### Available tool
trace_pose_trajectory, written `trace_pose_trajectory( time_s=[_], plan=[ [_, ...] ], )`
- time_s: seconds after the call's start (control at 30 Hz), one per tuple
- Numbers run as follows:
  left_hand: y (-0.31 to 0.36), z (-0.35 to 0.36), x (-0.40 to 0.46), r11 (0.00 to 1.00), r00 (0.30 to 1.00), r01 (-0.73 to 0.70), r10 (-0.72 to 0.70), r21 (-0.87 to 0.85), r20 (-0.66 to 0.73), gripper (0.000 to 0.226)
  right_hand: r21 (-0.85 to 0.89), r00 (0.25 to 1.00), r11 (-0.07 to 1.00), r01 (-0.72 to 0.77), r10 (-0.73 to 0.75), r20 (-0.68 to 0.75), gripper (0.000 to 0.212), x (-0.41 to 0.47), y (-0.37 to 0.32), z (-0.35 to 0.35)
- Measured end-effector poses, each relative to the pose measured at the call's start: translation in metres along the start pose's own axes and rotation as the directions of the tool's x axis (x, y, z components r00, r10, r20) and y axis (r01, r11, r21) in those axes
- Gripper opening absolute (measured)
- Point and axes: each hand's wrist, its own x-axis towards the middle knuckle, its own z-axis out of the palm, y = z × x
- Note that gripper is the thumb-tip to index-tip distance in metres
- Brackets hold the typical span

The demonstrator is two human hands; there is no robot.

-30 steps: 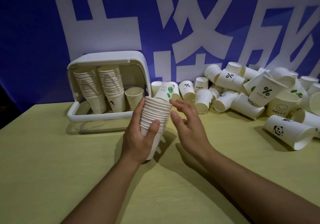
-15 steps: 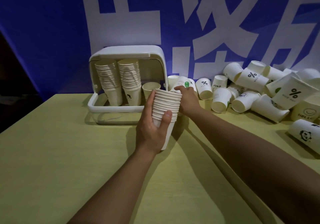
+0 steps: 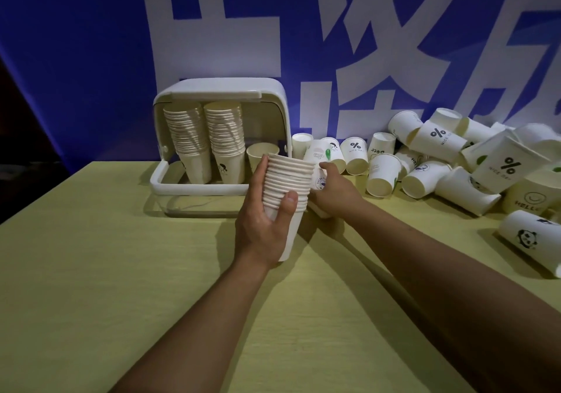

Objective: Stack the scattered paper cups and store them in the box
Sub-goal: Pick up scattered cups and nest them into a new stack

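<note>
My left hand point(image 3: 264, 225) wraps a nested stack of paper cups point(image 3: 287, 192), thumb across its front, fingers curled round the far side, held upright above the yellow-green table point(image 3: 91, 271). My right hand point(image 3: 334, 187) reaches just behind the stack and grips a loose cup point(image 3: 319, 181), partly hidden. Behind stands the white box point(image 3: 218, 89), open toward me, holding two tall cup stacks point(image 3: 209, 137) and one single cup point(image 3: 258, 152). Scattered cups point(image 3: 455, 162) lie heaped at right before a blue-and-white banner point(image 3: 91, 43).
</note>
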Motion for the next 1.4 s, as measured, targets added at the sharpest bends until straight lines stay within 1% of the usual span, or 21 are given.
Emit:
trace_pose_trajectory(
  time_s=[0.07, 0.13, 0.23, 0.33, 0.43, 0.53, 0.63, 0.77, 0.93, 1.03, 1.13, 1.2, 1.27, 1.33, 1.4],
  plan=[
    [0.0, 0.001, -0.001, 1.0, 1.0, 0.001, 0.0, -0.02, 0.014, 0.063, 0.072, 1.0, 0.997, 0.007, -0.007, 0.0, 0.075, -0.019, 0.005, -0.014],
    [0.001, 0.002, -0.002, 0.999, 0.999, -0.001, 0.002, -0.037, 0.043, 0.066, 0.194, 0.999, 0.981, 0.026, -0.016, -0.052, 0.073, -0.038, 0.012, -0.027],
    [0.003, 0.003, -0.005, 1.0, 0.992, -0.025, 0.027, -0.014, 0.119, 0.069, 0.392, 0.98, 0.916, 0.085, -0.006, -0.198, 0.071, -0.062, 0.026, -0.045],
    [0.008, 0.002, -0.007, 0.993, 0.973, -0.099, 0.083, 0.062, 0.214, 0.068, 0.538, 0.933, 0.822, 0.187, 0.024, -0.36, 0.069, -0.078, 0.035, -0.057],
    [0.011, 0.002, -0.01, 0.983, 0.948, -0.142, 0.101, 0.116, 0.303, 0.067, 0.607, 0.882, 0.733, 0.306, 0.021, -0.47, 0.069, -0.087, 0.034, -0.064],
    [0.013, 0.002, -0.011, 0.977, 0.936, -0.154, 0.096, 0.149, 0.338, 0.065, 0.637, 0.853, 0.657, 0.404, -0.02, -0.521, 0.071, -0.096, 0.026, -0.065],
    [0.013, 0.004, -0.011, 0.972, 0.93, -0.175, 0.11, 0.158, 0.352, 0.065, 0.664, 0.871, 0.622, 0.415, -0.059, -0.488, 0.075, -0.103, 0.021, -0.055],
    [0.014, 0.004, -0.013, 0.971, 0.921, -0.172, 0.1, 0.165, 0.376, 0.066, 0.675, 0.89, 0.624, 0.393, -0.075, -0.449, 0.075, -0.105, 0.019, -0.043],
    [0.017, 0.005, -0.014, 0.968, 0.914, -0.172, 0.088, 0.181, 0.396, 0.067, 0.645, 0.882, 0.656, 0.392, -0.07, -0.465, 0.085, -0.105, 0.02, -0.039],
    [0.019, 0.005, -0.015, 0.968, 0.91, -0.171, 0.084, 0.182, 0.407, 0.068, 0.651, 0.895, 0.664, 0.368, -0.064, -0.441, 0.086, -0.106, 0.02, -0.035],
    [0.018, 0.004, -0.016, 0.973, 0.919, -0.16, 0.087, 0.163, 0.385, 0.068, 0.689, 0.911, 0.624, 0.369, -0.095, -0.402, 0.073, -0.107, 0.019, -0.031],
    [0.017, 0.005, -0.016, 0.977, 0.935, -0.146, 0.084, 0.157, 0.345, 0.066, 0.686, 0.919, 0.627, 0.368, -0.136, -0.369, 0.061, -0.11, 0.019, -0.026],
    [0.016, 0.006, -0.015, 0.988, 0.955, -0.101, 0.062, 0.121, 0.288, 0.065, 0.68, 0.931, 0.642, 0.354, -0.178, -0.318, 0.053, -0.112, 0.019, -0.02],
    [0.013, 0.005, -0.013, 0.994, 0.971, -0.057, 0.035, 0.09, 0.236, 0.066, 0.687, 0.944, 0.647, 0.329, -0.209, -0.255, 0.049, -0.113, 0.02, -0.014],
    [0.01, 0.003, -0.011, 0.994, 0.977, -0.044, 0.021, 0.105, 0.211, 0.068, 0.68, 0.951, 0.665, 0.308, -0.224, -0.213, 0.05, -0.111, 0.022, -0.01]
  ],
)
